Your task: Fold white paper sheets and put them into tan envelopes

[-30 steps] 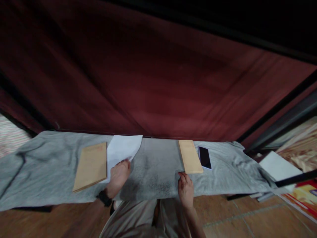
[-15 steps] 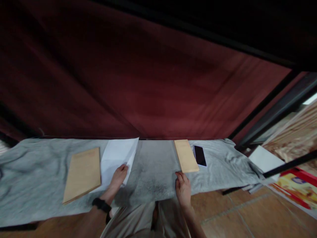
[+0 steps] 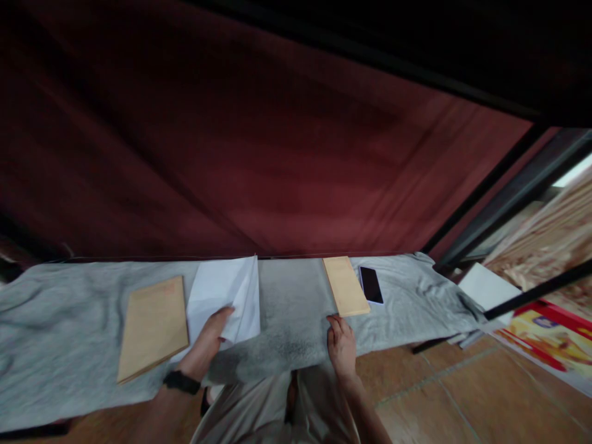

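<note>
White paper [image 3: 221,295], tan envelopes [image 3: 152,325] and a black phone [image 3: 371,285] on grey cloth [image 3: 69,320]; dark red curtain [image 3: 259,160] behind.

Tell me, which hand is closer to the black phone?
The right hand. It rests on the grey cloth just below the brown envelope beside the phone; the left hand is far off, on the white paper.

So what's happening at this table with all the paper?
A person sits at a table draped in a grey cloth. The left hand lifts a sheet off a white paper stack, beside a brown envelope. The right hand rests on the cloth, just below a second brown envelope stack. A dark phone lies next to that stack.
</note>
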`<state>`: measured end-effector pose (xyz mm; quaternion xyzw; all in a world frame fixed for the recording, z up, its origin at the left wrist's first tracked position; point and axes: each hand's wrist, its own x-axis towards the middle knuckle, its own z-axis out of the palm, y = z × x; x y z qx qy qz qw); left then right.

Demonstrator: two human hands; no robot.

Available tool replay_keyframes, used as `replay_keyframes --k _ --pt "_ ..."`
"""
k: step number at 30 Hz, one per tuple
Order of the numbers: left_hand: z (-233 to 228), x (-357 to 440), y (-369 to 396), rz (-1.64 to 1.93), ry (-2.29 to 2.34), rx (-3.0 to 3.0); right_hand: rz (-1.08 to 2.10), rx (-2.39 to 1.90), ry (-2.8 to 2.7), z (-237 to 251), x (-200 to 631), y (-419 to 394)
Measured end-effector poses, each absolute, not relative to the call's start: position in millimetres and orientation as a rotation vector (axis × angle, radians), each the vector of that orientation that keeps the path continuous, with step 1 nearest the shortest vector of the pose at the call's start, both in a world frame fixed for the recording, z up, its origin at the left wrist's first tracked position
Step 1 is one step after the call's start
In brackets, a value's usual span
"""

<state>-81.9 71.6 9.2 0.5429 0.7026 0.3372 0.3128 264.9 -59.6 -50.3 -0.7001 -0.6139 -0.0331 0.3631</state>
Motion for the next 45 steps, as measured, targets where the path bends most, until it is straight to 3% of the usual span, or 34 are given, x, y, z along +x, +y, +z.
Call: replay_keyframes --k 4,8,13,17,22,30,38,45 --pt "28 -78 75 0.869 1.815 1.468 -0.011 -1.778 -1.512 -48 265 -58" --pt "58 -43 62 0.708 1.623 1.882 0.211 -1.644 -1.301 -42 259 -52" --pt "65 37 13 0.323 1.531 2.147 0.734 -1.474 -0.843 -32 242 -45" --pt "46 87 -24 0.322 1.329 2.162 1.143 -1.348 -0.611 -25 233 -50" --pt "29 96 -38 0.391 1.045 2.066 0.985 -1.372 -0.749 -28 237 -58" --pt "-7 -7 2 0.856 1.385 1.903 0.841 -1.441 -0.787 -36 251 -52" --pt "-9 -21 -4 0.837 1.401 1.452 0.862 -1.484 -0.821 -33 260 -24" --pt "8 -10 -15 0.715 1.323 1.157 0.79 -1.558 -0.774 -43 276 -57"
